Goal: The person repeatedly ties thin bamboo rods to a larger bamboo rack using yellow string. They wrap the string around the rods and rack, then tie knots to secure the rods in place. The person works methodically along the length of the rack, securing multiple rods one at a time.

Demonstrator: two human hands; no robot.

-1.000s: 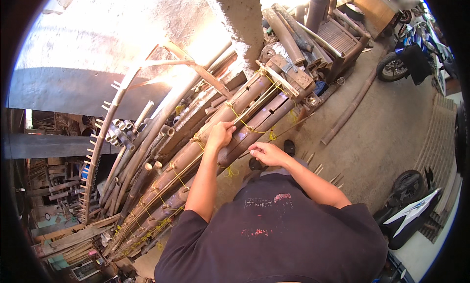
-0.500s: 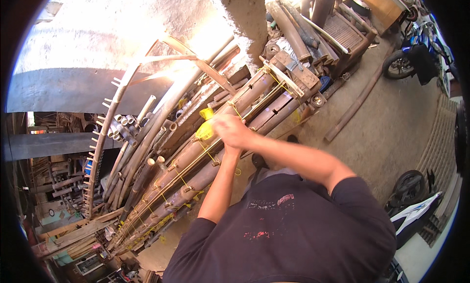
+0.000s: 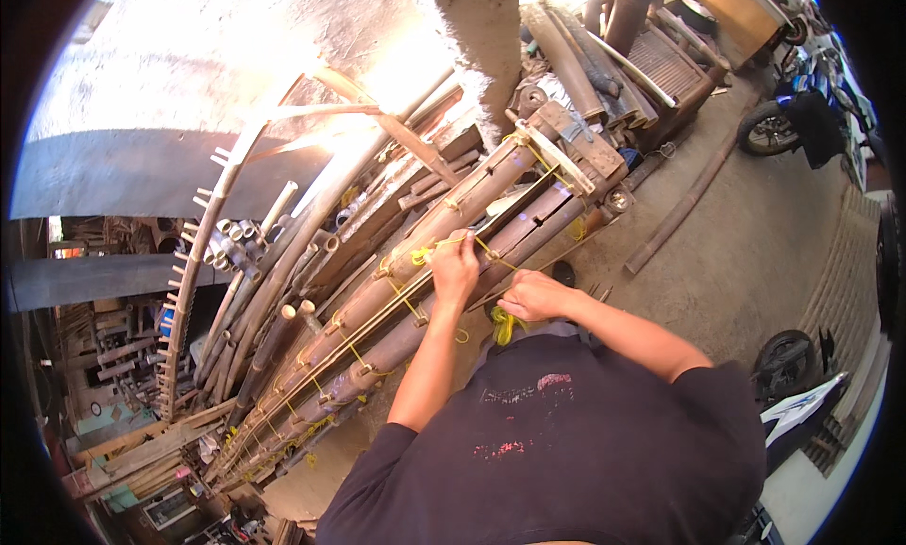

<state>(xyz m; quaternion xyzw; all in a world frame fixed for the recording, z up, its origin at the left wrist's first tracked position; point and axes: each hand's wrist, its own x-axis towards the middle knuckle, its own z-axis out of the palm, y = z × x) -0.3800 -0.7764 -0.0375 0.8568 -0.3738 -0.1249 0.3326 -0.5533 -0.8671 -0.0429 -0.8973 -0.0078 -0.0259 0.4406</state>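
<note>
Two long, thick bamboo poles lie side by side on a slant; the left pole [image 3: 427, 232] and the right pole [image 3: 408, 333] are joined by loops of yellow cord [image 3: 351, 349] wound round short pegs. My left hand [image 3: 455, 260] is closed at the left pole, its fingers pinching yellow cord against a peg. Nearer my body, my right hand [image 3: 531, 296] is closed on a loose bundle of the same cord [image 3: 506, 326], which hangs below the fingers. A strand of cord runs between the two hands across the right pole.
A wooden block [image 3: 580, 144] sits at the poles' far end. Cut bamboo [image 3: 566, 59] is piled behind it. On the left stand a curved pegged frame [image 3: 193, 262] and more poles [image 3: 283, 205]. A motorcycle [image 3: 793, 120] and a loose pole [image 3: 684, 210] are at right.
My hands, together over the left pole before, are now apart. The right hand has moved right and toward my body with the cord bundle, and a strand now stretches between the hands.
</note>
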